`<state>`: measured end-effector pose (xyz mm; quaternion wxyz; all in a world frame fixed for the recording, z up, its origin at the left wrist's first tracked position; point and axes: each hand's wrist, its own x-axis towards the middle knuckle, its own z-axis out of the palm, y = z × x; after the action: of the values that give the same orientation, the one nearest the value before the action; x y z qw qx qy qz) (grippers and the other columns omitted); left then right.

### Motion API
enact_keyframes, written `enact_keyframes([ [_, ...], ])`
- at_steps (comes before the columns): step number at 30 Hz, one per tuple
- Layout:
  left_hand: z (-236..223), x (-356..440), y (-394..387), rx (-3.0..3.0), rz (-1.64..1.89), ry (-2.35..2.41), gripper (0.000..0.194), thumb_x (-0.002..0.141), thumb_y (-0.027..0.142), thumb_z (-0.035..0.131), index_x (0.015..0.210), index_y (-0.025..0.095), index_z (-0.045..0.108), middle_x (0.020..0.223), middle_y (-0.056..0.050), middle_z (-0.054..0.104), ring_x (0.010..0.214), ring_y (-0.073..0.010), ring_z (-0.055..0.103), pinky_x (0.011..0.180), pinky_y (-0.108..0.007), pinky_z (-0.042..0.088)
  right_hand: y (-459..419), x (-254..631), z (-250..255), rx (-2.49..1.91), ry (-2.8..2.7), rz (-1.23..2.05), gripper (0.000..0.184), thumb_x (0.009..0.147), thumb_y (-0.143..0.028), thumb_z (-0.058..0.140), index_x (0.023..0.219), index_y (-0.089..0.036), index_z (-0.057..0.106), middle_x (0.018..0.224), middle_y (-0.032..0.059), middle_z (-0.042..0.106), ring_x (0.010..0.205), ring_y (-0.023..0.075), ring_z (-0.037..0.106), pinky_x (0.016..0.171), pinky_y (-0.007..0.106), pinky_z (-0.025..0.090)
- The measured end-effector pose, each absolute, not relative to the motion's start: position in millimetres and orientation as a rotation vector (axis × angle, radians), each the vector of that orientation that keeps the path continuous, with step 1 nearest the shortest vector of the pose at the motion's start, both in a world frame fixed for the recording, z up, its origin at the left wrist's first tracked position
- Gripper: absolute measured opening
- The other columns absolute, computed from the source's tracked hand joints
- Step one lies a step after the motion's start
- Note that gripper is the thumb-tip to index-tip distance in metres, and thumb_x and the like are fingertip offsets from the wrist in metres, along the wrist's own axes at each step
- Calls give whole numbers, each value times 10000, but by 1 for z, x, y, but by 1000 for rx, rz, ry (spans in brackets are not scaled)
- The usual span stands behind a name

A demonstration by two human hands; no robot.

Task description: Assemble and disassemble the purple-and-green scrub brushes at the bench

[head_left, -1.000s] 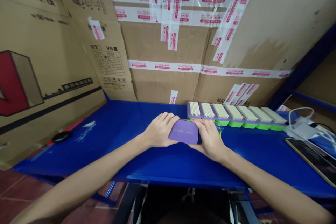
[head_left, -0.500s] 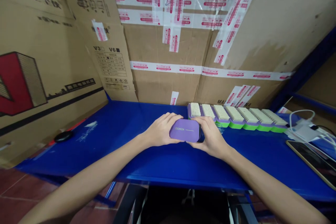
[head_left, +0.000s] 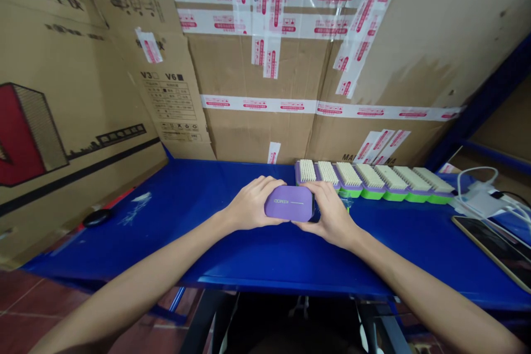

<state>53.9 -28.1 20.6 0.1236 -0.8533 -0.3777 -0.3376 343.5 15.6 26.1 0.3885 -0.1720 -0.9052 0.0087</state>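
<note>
Between my two hands, over the middle of the blue table, is a purple rounded case [head_left: 289,203] with pale lettering and a thin line on its flat upper face. My left hand [head_left: 255,203] closes round its left end, fingers behind and thumb along the front. On the other end, my right hand [head_left: 329,213] grips in the same way, with a dark gap beside its palm. The underside of the case is hidden. Just behind my right hand stands a row of several scrubbing brushes [head_left: 365,182], cream bristles up, with purple and green bodies.
Clear plastic [head_left: 346,200] lies near the brushes. On the right are a phone [head_left: 493,249] and a white charger [head_left: 477,196] with cables. A black round object [head_left: 97,217] sits at the left. Taped cardboard [head_left: 261,72] walls the back and left of the blue table [head_left: 274,265].
The view has shifted slightly. Both hands keep their hold on the purple case, which sits slightly further left and higher in view.
</note>
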Motion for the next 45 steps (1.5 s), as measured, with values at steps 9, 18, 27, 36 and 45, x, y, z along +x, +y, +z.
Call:
enact_keyframes([
  [9, 26, 57, -33, -2463, -996, -1109, 754, 922, 632, 869, 1474, 224, 558, 1331, -146, 770, 1086, -345, 772, 981, -561, 640, 15, 343, 25, -434, -2314, 43, 769, 1030, -481, 815, 1654, -278, 414, 1443, 196, 672, 1266, 432, 680, 1023, 657, 621],
  [18, 27, 57, -34, -2468, -990, -1125, 801, 911, 682, 874, 1492, 224, 566, 1329, -147, 773, 1088, -343, 771, 1006, -567, 644, 16, 343, 23, -434, -2310, 39, 783, 1034, -518, 806, 1658, -275, 400, 1463, 206, 659, 1281, 438, 674, 1039, 681, 614],
  [27, 31, 52, -36, -2580, -1097, -1218, 1001, 922, 634, 901, 1713, 300, 385, 1591, -176, 627, 1423, -396, 646, 1215, -663, 567, 18, 344, 26, -525, -2213, 263, 671, 997, -562, 843, 1523, -297, 520, 1393, 161, 692, 1271, 405, 681, 1072, 649, 611],
  [36, 37, 44, -34, -2536, -1122, -1022, 904, 958, 530, 914, 1701, 317, 445, 1560, -171, 643, 1442, -373, 649, 1215, -670, 580, 19, 341, 30, -649, -1999, 706, 685, 930, -630, 897, 1434, -248, 635, 1341, 144, 761, 1202, 354, 758, 1082, 583, 641],
  [45, 42, 44, -37, -2465, -1196, -1018, 769, 991, 491, 889, 1637, 288, 524, 1607, -175, 647, 1490, -354, 648, 1245, -650, 569, 21, 338, 33, -658, -1899, 884, 608, 904, -596, 916, 1332, -231, 686, 1258, 136, 825, 1127, 340, 803, 1004, 551, 684],
])
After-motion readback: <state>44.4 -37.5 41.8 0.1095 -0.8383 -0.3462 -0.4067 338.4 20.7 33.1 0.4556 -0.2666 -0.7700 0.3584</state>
